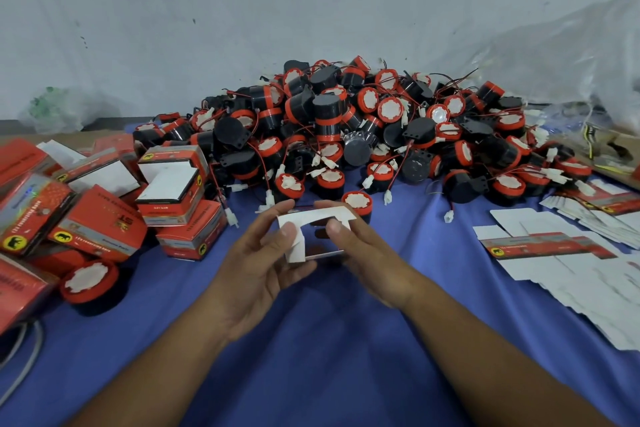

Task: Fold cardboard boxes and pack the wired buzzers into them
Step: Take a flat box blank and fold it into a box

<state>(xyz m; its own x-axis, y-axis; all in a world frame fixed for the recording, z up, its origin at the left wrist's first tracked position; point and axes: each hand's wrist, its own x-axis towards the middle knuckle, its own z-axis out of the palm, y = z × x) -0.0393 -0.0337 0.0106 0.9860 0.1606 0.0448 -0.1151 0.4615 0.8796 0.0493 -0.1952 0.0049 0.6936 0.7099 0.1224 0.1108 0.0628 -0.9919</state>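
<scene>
Both hands meet at mid-scene over the blue cloth-covered table [311, 350], clamped on one small half-folded cardboard box with white inner flaps [313, 217]. Left hand [256, 267] grips the box's left side, thumb pressed on a white flap, fingers curled behind. Right hand [370, 263] pinches the right side, thumb on top near the flap edge. Box is held just above the cloth, open side facing the camera; inside looks dark (contents unclear).

Big heap of black-and-red round wired buzzers with white connectors [346, 121] sits far centre, spreading right, just beyond the hands. One red-capped buzzer [357, 202] lies right behind the held box. Another lone red-and-black buzzer with a white face [90, 282] lies near left, touching the box pile.

Left side: jumble of folded red cardboard boxes with yellow animal logos [104, 218], some open-topped showing white flaps. Right side: loose spread of flat unfolded white-and-red box blanks [561, 263], overlapping. Far right: crumpled clear plastic bag [571, 59] against the pale wall. Near left edge: grey cable loop [24, 347].
</scene>
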